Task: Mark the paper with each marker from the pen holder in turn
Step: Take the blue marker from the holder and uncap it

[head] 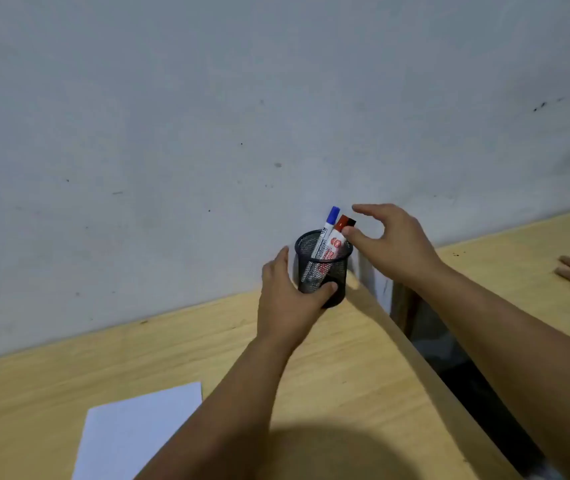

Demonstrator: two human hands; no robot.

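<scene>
Pen holder (323, 268) stands at the tabletop's (328, 358) far edge, your left hand (287, 299) wrapped around it. Your right hand's (390, 244) fingers (347, 232) touch the red marker (337, 239), spread apart, beside the blue marker (326, 233). Paper (138, 431) lies near left.

Both forearms are bare to the frame edge, no sleeves; left hand (285, 299) and right hand (392, 242) ungloved.

Head-worn view, angled down at desk (363, 358), facing wall (207, 116), seemingly close
</scene>
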